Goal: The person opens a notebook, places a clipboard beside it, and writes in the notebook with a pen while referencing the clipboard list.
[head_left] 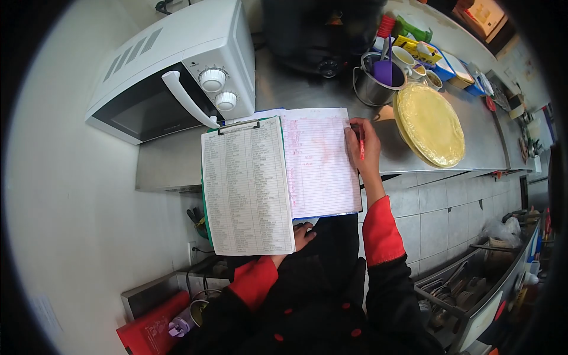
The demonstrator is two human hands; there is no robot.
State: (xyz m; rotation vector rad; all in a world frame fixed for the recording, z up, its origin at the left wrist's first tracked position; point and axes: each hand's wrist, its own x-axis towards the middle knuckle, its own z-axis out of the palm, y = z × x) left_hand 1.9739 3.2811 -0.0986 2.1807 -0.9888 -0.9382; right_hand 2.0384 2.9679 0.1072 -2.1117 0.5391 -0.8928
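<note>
From where I stand, the person's right hand point(368, 148) is at the notebook point(322, 177), its fingers curled in at the right edge of the page with little gap between them, and a red pen point(362, 149) tucked in their hold. The ruled page spreads left of those fingers, with red handwriting down its left margin and a couple of short lines in the middle, too faint for me to read. The left hand point(303, 238) is lower down, at the bottom right corner of the clipboard point(248, 189); its visible fingers are slightly bent and near one another, but the rest is hidden behind the board, so I cannot tell how firmly they grip. The clipboard extends up and left from these fingers, overlapping the notebook's left side, its sheet printed in columns of small rows I can't make out. Beyond the clipboard, up and left of both hands, stands a white microwave point(219, 35), with tiny marks around its two knobs and a small badge on the door, none of it legible. To the right of the right fingers is a stack of round yellow pieces in clear wrap point(430, 125); above and slightly right of them is a metal bucket point(370, 89) with a purple utensil point(384, 72) in it. Farther up and right, a yellow box point(418, 49) bears dark lettering I can't read reliably. Straight above the notebook sits a big black pot point(313, 29) with a dial on its front.
</note>
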